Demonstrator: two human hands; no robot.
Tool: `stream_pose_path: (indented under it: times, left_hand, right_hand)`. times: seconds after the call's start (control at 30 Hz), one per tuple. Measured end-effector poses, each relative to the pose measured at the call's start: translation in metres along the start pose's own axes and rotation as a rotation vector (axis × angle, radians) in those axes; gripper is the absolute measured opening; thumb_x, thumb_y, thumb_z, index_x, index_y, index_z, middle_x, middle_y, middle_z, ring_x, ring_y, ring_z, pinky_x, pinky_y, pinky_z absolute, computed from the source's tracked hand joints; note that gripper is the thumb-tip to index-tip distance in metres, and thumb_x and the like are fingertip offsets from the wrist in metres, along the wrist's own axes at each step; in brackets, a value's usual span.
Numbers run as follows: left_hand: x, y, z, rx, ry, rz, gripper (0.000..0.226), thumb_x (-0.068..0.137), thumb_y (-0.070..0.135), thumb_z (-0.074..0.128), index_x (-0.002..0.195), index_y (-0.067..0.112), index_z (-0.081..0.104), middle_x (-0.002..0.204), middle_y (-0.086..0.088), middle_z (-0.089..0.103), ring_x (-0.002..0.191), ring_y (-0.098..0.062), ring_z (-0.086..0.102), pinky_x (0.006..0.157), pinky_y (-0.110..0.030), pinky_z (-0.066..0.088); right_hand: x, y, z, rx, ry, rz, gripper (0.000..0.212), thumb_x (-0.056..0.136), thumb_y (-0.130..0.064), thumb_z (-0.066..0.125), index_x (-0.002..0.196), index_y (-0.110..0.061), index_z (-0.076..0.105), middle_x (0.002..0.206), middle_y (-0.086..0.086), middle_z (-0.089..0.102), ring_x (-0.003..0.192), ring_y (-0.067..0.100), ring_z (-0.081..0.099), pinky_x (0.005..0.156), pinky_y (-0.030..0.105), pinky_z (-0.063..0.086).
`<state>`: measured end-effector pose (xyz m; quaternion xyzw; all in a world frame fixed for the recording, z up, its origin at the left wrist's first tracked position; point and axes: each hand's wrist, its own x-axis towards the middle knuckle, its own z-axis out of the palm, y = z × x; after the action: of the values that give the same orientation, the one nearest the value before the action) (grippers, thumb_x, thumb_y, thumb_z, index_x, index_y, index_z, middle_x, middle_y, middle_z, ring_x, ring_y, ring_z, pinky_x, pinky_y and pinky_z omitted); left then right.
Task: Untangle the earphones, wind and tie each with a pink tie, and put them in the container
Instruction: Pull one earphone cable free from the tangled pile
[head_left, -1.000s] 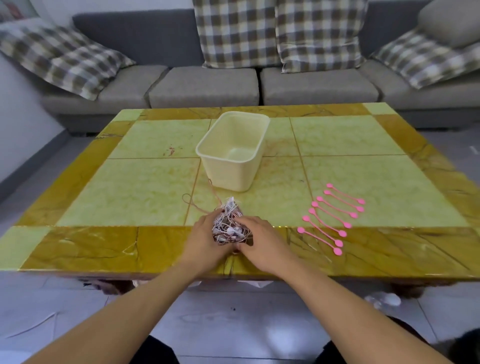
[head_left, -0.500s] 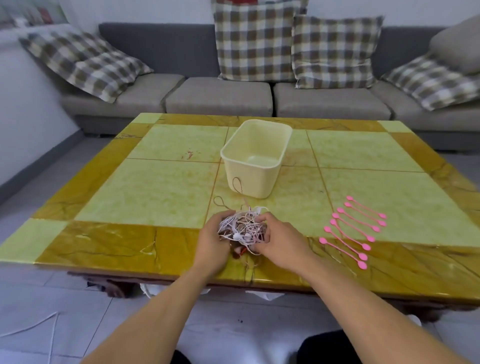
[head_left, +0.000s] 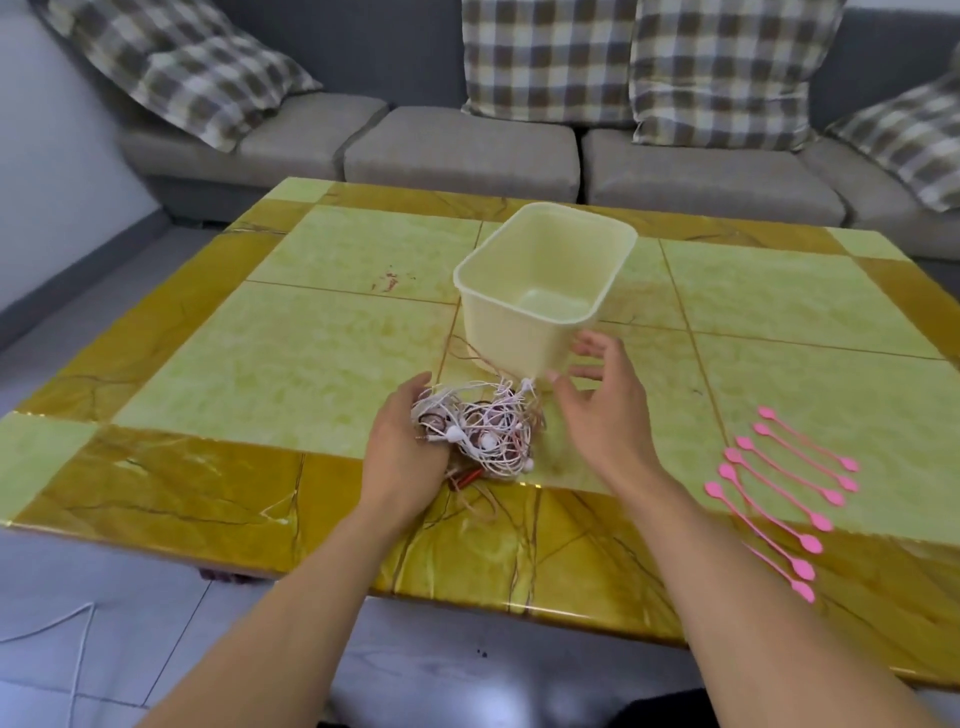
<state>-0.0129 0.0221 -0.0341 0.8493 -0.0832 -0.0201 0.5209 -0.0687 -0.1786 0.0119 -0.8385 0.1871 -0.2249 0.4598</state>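
Near the front edge of the bench (head_left: 156, 483), we find the earphones (head_left: 480, 434) lying as one tangled bundle of thin white and pinkish cords with small buds and plugs. We judge the bundle light, soft and limp: it will sag and shift when lifted, and hard pulling is likely to tighten the knots. We take hold at a free end, a bud or a plug, and draw one cord out slowly while the rest is pinned.

Our left hand (head_left: 402, 447) cups the bundle's left side, its grip loosely closed on the cords. Our right hand (head_left: 602, 410) hovers just right of the bundle with fingers spread, its grip released and holding nothing. A few strands trail from the bundle toward the container (head_left: 545, 291), which stands empty just behind. Well to the right, the ties (head_left: 779, 483) lie in a row, untouched.
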Motion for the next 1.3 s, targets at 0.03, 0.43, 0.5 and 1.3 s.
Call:
stream_pose_path:
  times: [0.03, 0.43, 0.5, 1.3]
  left_hand:
    - [-0.002, 0.0, 0.0, 0.007, -0.009, 0.004, 0.079, 0.071, 0.005, 0.073, 0.141, 0.034, 0.049, 0.13, 0.007, 0.063, 0.118, -0.017, 0.06, 0.1, -0.044, 0.052]
    - [-0.013, 0.021, -0.002, -0.13, -0.063, 0.07, 0.033, 0.079, 0.014, 0.08, 0.104, 0.031, 0.066, 0.084, 0.011, 0.075, 0.066, -0.008, 0.07, 0.06, -0.03, 0.058]
    - [-0.016, 0.027, 0.0, -0.172, -0.038, 0.096, 0.025, 0.078, 0.013, 0.082, 0.095, 0.026, 0.068, 0.078, 0.006, 0.074, 0.061, -0.01, 0.068, 0.056, -0.028, 0.055]
    - [-0.031, 0.036, 0.006, -0.102, -0.031, 0.14, 0.038, 0.088, 0.033, 0.076, 0.122, 0.036, 0.062, 0.102, 0.014, 0.069, 0.095, 0.017, 0.056, 0.07, 0.001, 0.039]
  right_hand:
    - [0.003, -0.001, 0.003, -0.002, -0.059, -0.01, 0.052, 0.098, -0.024, 0.065, 0.145, -0.027, 0.044, 0.141, -0.013, 0.053, 0.115, 0.002, 0.057, 0.1, 0.036, 0.053]
    - [-0.002, -0.008, 0.006, -0.305, -0.457, -0.156, 0.067, 0.074, -0.077, 0.065, 0.13, -0.04, 0.063, 0.136, -0.018, 0.053, 0.13, 0.003, 0.04, 0.11, 0.031, 0.034]
    - [-0.008, -0.004, 0.004, -0.307, -0.457, -0.217, 0.065, 0.068, -0.075, 0.07, 0.122, -0.039, 0.068, 0.125, -0.02, 0.06, 0.123, 0.003, 0.044, 0.106, 0.028, 0.038]
    - [-0.045, -0.021, -0.02, 0.034, -0.315, -0.003, 0.022, 0.095, -0.035, 0.066, 0.116, -0.043, 0.065, 0.104, -0.018, 0.066, 0.094, -0.005, 0.061, 0.081, 0.023, 0.045]
